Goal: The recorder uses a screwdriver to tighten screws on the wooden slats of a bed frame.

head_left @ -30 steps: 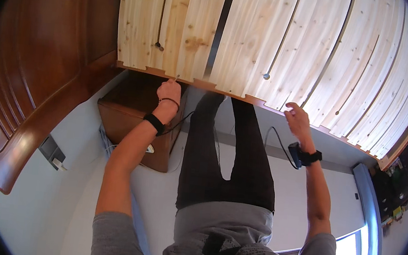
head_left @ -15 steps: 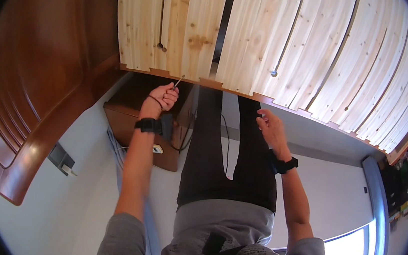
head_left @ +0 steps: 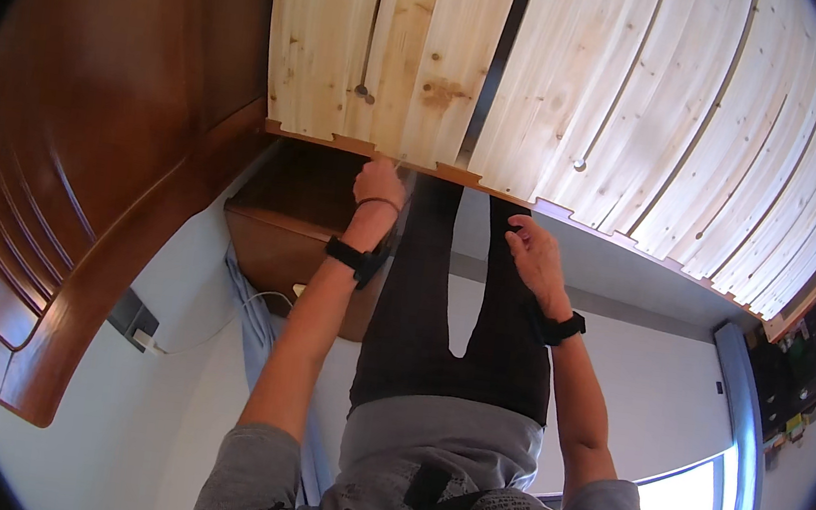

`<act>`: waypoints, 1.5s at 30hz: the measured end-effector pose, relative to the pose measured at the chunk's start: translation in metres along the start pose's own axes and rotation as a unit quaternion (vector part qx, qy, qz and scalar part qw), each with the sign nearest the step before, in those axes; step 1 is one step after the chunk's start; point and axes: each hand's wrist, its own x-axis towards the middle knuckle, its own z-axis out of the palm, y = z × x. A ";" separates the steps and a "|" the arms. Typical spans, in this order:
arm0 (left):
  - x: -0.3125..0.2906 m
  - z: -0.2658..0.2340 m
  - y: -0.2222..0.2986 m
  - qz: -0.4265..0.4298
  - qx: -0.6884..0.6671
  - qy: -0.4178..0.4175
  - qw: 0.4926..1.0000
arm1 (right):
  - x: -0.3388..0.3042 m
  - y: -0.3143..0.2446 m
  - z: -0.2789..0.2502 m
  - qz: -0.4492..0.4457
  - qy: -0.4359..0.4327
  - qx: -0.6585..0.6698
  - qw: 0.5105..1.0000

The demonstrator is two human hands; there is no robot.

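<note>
Pale pine bed slats point(head_left: 557, 91) fill the upper part of the view, their near ends resting along a reddish-brown wooden rail point(head_left: 457, 175). My left hand point(head_left: 379, 186) is closed right at this edge, back of the hand up. A thin metal rod point(head_left: 398, 163) pokes out of the fist toward the slat ends; its handle, if any, is hidden. Lower and to the right, my right hand point(head_left: 536, 260) hangs apart from the rail, thumb and fingers pinched together. Something small and dark shows at those fingertips, too small to name.
A curved brown wooden headboard point(head_left: 120, 222) rises on the left. Under the rail by my left arm stands a brown bedside cabinet point(head_left: 272, 255). A charger with a white cable point(head_left: 151, 342) sits in a wall socket. On the right are a blue-grey curtain point(head_left: 744, 394) and a bright window.
My left hand has moved right along the rail and turned over, hiding most of the rod. The slats have shifted right in the view. My right hand has barely moved.
</note>
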 end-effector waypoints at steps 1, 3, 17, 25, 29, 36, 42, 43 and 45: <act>0.003 0.001 -0.001 -0.005 0.000 0.002 1.000 | 0.001 -0.005 0.003 -0.003 -0.004 0.000 1.000; 0.011 0.005 0.001 0.049 0.158 -0.019 0.986 | 0.001 -0.012 0.006 -0.011 -0.012 0.017 1.000; 0.029 0.027 -0.081 -0.365 -0.800 -0.408 0.243 | 0.008 -0.008 0.013 -0.004 -0.015 0.011 1.000; 0.012 0.037 -0.051 -0.245 -0.672 -0.222 0.663 | 0.006 -0.007 0.020 -0.014 -0.027 -0.005 1.000; 0.012 0.023 -0.024 0.025 0.021 0.077 0.996 | 0.005 -0.001 0.014 -0.011 -0.015 -0.006 1.000; 0.026 0.003 -0.024 0.120 0.201 -0.062 0.970 | 0.006 0.001 0.016 -0.023 -0.011 0.009 1.000; 0.050 0.008 -0.072 -0.200 -0.373 -0.324 0.846 | 0.006 0.000 0.024 -0.020 -0.018 0.010 1.000; 0.049 0.008 -0.079 -0.309 -0.603 -0.410 0.610 | 0.006 0.000 0.026 -0.018 -0.016 0.010 1.000; 0.046 0.012 -0.081 -0.298 -0.588 -0.394 0.640 | 0.006 -0.001 0.031 -0.010 -0.029 0.013 0.999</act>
